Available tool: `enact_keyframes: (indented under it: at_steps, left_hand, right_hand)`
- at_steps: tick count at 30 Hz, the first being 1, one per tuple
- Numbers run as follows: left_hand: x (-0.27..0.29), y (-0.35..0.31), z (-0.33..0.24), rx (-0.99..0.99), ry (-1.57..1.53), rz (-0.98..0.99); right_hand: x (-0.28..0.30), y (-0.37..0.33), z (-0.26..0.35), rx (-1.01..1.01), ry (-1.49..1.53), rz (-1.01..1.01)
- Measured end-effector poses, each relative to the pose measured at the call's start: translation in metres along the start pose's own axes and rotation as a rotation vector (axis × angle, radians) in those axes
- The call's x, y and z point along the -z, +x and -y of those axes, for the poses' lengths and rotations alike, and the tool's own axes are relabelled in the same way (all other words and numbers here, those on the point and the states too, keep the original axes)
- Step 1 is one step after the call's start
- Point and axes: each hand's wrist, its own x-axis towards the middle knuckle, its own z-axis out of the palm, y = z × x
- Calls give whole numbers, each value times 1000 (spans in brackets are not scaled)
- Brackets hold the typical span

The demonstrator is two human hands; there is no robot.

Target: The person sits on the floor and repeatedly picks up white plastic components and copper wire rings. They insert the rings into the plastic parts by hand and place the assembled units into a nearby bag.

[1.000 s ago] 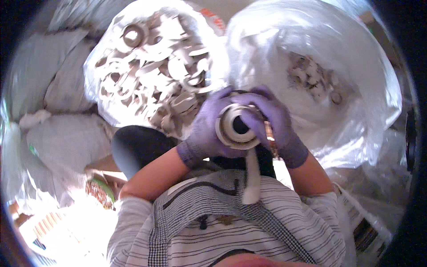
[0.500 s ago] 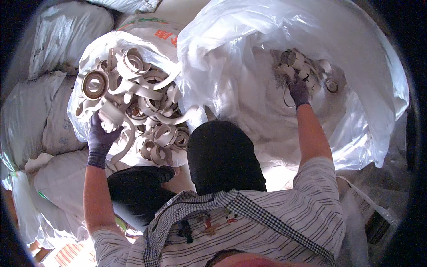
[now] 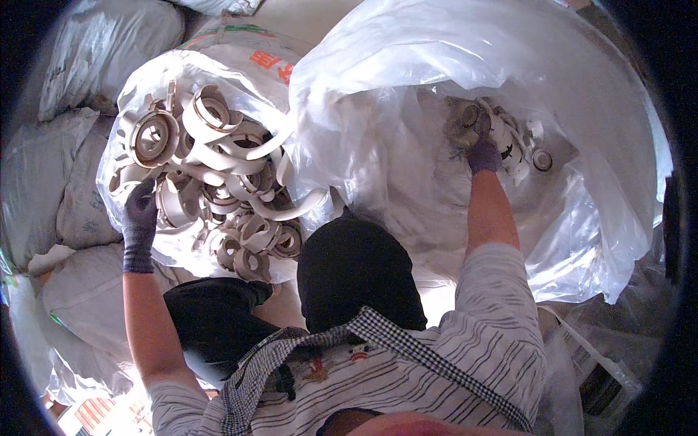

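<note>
My left hand (image 3: 139,212), in a dark purple-grey glove, is at the left edge of a heap of white plastic parts with rings and curved arms (image 3: 218,156). Its fingers are curled against a curved white plastic part (image 3: 129,176) at the heap's edge. The heap fills an open clear-lined sack (image 3: 109,156). Deep in a large clear plastic bag (image 3: 349,138) on the right, my gloved right hand (image 3: 483,154) reaches among a few parts. Its fingers are closed at a ring-shaped plastic part (image 3: 469,115), and the fingertips are partly hidden.
Full woven sacks (image 3: 43,182) are stacked along the left. Another sack with red print (image 3: 243,43) stands behind the heap. A small ring part (image 3: 541,159) lies right of my right hand. My black-clad knee (image 3: 360,269) is between the bags.
My left hand has moved left along the heap, and its spread thumb has drawn in. A plastic part beside it has turned. The right hand has shifted slightly left relative to the bag's parts.
</note>
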Motion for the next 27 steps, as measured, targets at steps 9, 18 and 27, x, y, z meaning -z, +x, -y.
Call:
enact_keyframes:
  at_steps: [9, 18, 27]
  left_hand:
    - [12, -27, -73, -114, -274, -318]
    - [1, -120, -266, -694, -479, 36]
    - [-25, -200, -320, -872, -460, -156]
  right_hand:
    - [106, -110, -92, -313, 1330, 272]
    - [245, -243, 27, 57, 2042, 990]
    - [308, -324, 160, 867, 1281, 514]
